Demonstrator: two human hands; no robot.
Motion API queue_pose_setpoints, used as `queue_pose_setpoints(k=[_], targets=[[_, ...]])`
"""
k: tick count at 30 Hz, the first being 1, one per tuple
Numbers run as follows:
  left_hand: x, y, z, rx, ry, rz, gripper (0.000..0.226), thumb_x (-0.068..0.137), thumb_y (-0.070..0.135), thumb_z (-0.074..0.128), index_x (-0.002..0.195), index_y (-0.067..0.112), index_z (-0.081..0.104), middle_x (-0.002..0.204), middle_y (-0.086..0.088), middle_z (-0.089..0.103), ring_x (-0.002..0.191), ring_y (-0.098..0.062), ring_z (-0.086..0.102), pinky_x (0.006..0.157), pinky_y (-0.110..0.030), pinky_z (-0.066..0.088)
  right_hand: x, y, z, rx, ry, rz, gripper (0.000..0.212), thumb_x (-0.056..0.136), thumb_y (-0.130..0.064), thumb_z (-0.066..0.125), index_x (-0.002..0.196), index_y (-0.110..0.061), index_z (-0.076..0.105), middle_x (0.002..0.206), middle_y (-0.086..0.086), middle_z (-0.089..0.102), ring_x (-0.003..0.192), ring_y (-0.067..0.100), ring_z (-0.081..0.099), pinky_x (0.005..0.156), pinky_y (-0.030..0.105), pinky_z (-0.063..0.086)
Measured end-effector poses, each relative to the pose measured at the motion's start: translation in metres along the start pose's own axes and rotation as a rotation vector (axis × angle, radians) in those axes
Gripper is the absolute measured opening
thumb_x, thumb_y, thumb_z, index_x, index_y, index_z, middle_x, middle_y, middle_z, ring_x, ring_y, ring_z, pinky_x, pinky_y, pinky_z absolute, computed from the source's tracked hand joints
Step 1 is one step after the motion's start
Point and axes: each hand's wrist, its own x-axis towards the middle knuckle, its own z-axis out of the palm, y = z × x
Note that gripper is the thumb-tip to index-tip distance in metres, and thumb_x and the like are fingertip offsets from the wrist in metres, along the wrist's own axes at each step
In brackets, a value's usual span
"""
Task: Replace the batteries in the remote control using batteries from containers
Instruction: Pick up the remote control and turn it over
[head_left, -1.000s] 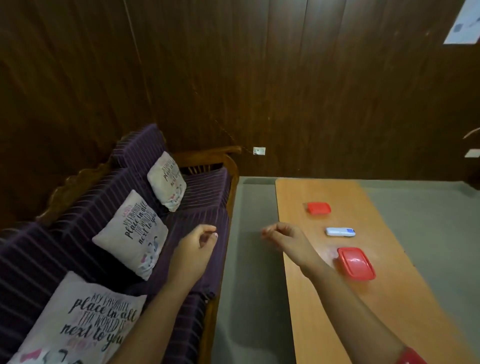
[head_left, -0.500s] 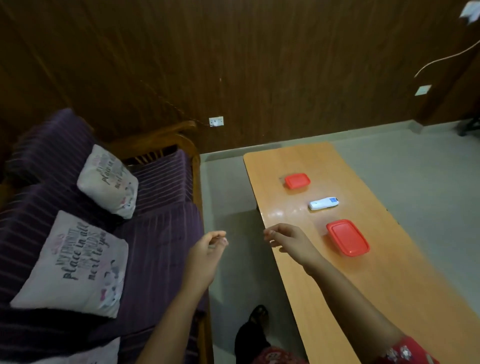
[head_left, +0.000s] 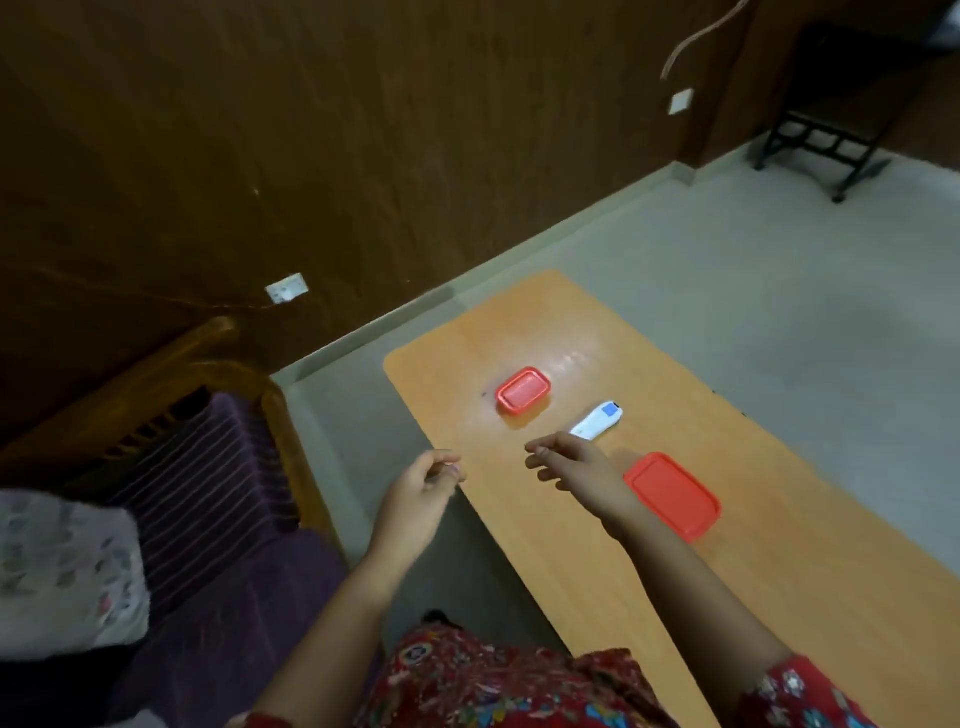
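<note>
Plainly nothing is held yet; both hands hover loosely curled and empty, left hand off the surface's left edge, right hand just short of the remote; the remote lies mid-surface between two lidded red tubs; likely light, stiff, slick plastic; best pinched across its long sides.

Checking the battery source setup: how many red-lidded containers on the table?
2. The smaller red container sits toward the table's far end; the larger red container is nearer, beside the right hand. Both lids on.
</note>
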Motion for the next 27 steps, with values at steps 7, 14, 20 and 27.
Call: queue_pose_setpoints(k=[7, 14, 20, 27], targets=[[0.119, 0.018, 0.002, 0.050, -0.335, 0.099, 0.016, 0.097, 0.020, 0.048, 0.105, 0.022, 0.062, 0.098, 0.001, 0.069, 0.091, -0.018, 0.065, 0.088, -0.033, 0.049, 0.043, 0.008, -0.011, 0.187, 0.343, 0.132, 0.021, 0.097, -0.016, 0.047, 0.107, -0.013, 0.065, 0.094, 0.000, 0.068, 0.078, 0.012, 0.058, 0.066, 0.021, 0.041], [0.225, 0.023, -0.002, 0.224, -0.657, 0.225, 0.016, 0.094, 0.018, 0.050, 0.098, 0.026, 0.063, 0.096, 0.001, 0.069, 0.087, -0.019, 0.065, 0.083, -0.031, 0.047, 0.061, 0.006, 0.009, 0.353, 0.772, 0.266, 0.021, 0.095, -0.007, 0.047, 0.108, -0.004, 0.064, 0.095, 0.008, 0.066, 0.072, 0.008, 0.056, 0.051, 0.003, 0.040], [0.276, 0.003, 0.017, 0.296, -0.742, 0.298, 0.015, 0.095, 0.022, 0.050, 0.102, 0.029, 0.061, 0.094, 0.008, 0.070, 0.088, -0.014, 0.065, 0.082, -0.032, 0.049, 0.085, 0.031, 0.035, 0.446, 0.897, 0.309, 0.016, 0.094, -0.014, 0.051, 0.093, -0.021, 0.065, 0.096, 0.004, 0.069, 0.079, 0.013, 0.058, 0.066, 0.022, 0.043], [0.316, -0.106, 0.072, 0.265, -0.749, 0.318, 0.017, 0.095, 0.019, 0.050, 0.098, 0.034, 0.058, 0.093, 0.008, 0.069, 0.090, -0.018, 0.065, 0.082, -0.032, 0.049, 0.143, 0.138, 0.079, 0.476, 0.921, 0.307, 0.016, 0.095, -0.018, 0.050, 0.098, -0.023, 0.065, 0.100, 0.003, 0.070, 0.085, 0.014, 0.061, 0.072, 0.025, 0.043]])
